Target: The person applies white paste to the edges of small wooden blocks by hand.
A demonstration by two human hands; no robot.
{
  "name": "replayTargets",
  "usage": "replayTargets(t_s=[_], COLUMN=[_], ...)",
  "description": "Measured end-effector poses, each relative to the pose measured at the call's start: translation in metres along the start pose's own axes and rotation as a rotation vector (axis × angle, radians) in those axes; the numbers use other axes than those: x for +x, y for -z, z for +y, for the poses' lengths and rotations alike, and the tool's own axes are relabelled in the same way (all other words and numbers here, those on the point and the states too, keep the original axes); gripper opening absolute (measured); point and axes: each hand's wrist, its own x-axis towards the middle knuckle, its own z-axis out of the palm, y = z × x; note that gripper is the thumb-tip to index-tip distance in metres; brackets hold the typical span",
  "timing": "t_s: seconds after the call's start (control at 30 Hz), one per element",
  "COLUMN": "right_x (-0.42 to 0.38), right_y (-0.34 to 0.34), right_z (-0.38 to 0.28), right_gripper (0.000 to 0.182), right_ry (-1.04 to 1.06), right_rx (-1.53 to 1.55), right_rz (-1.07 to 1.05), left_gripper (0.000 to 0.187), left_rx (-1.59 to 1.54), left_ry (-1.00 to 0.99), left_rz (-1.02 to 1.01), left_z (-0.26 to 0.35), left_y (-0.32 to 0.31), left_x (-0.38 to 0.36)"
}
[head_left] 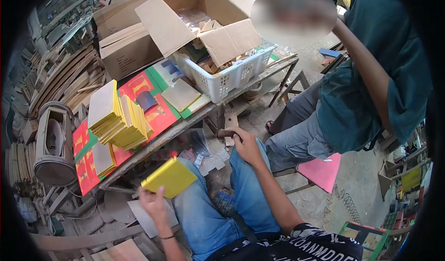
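My left hand [155, 205] grips a flat square board with a bright yellow face [170, 177] by its lower left edge, above my left thigh. My right hand [248, 146] rests near my right knee, its fingers closed on a small dark brown piece [227, 133] that looks like folded sandpaper. On the bench, left of my knees, stands a tall stack of yellow-edged boards [121, 117]. Close by lie a shorter pile of such boards [103, 159] and another yellow-edged board [181, 94]. Between them sits a dark curved sheet [146, 101].
A red and green printed sheet [163, 112] covers the bench. At its far end, a white plastic basket [222, 86] holds an open cardboard box [230, 42]. A person in a green shirt [352, 94] stands at right, near a pink panel [321, 172]. Wooden pieces crowd the left.
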Motion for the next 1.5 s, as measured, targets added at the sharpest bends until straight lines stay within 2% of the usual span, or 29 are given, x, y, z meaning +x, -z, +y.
replayTargets(t_s=[0.07,0.13,0.3,0.4,0.5,0.63,0.67,0.73,0.8,0.83,0.9,1.07,1.17,1.27,1.33,1.5], right_x=[0.0,0.0,0.001,0.001,0.0,0.0,-0.001,-0.001,-0.003,-0.003,-0.002,-0.003,-0.004,-0.002,-0.003,-0.002], right_y=[-0.001,0.0,-0.002,0.001,0.001,0.001,0.002,0.002,0.001,0.001,0.001,0.003,0.002,0.003,0.003,0.002], right_z=[0.003,0.004,0.001,-0.007,-0.007,-0.006,-0.005,-0.006,-0.006,-0.006,-0.002,0.006,0.005,-0.001,-0.005,0.001], right_gripper=[0.029,0.028,0.028,0.028,0.027,0.028,0.028,0.028,0.028,0.028,0.028,0.028,0.028,0.026,0.027,0.027], right_ry=[-0.003,-0.008,0.04,0.017,0.008,0.013,0.042,0.034,0.029,0.059,0.095,0.017,0.052,0.02,0.028,0.064], right_rx=[-0.027,-0.022,-0.001,-0.009,0.019,0.019,0.042,0.046,0.056,0.049,0.042,0.011,0.014,0.051,0.036,-0.006], right_rz=[-0.021,-0.029,0.023,-0.009,-0.004,-0.015,-0.011,-0.012,-0.016,0.001,0.019,-0.032,0.021,0.036,0.036,0.01], left_gripper=[0.042,0.046,0.048,0.039,0.033,0.029,0.028,0.027,0.024,0.024,0.027,0.025,0.027,0.029,0.03,0.032], left_rx=[-0.088,-0.096,-0.048,-0.022,0.236,0.268,0.219,0.175,0.083,0.085,0.357,0.314,0.147,0.249,0.081,0.078], left_ry=[0.079,0.132,0.167,0.109,-0.025,-0.019,-0.081,-0.141,-0.317,-0.32,-0.444,-0.54,-0.41,-0.199,0.026,0.059], left_rz=[0.033,-0.036,-0.081,-0.08,-0.094,-0.084,-0.071,-0.061,-0.05,-0.048,-0.253,-0.178,-0.093,-0.166,-0.132,-0.128], left_z=[-0.02,-0.021,-0.028,-0.025,-0.017,-0.009,-0.004,0.016,0.047,0.06,0.081,0.11,0.099,0.03,-0.007,-0.03], left_y=[-0.011,-0.017,-0.012,-0.013,-0.019,-0.014,-0.012,-0.015,-0.022,-0.021,-0.02,-0.023,-0.028,-0.019,-0.026,-0.017], left_x=[-0.019,-0.034,-0.033,-0.036,-0.042,-0.033,-0.028,-0.015,0.0,0.005,0.015,0.031,0.025,0.011,-0.012,-0.029])
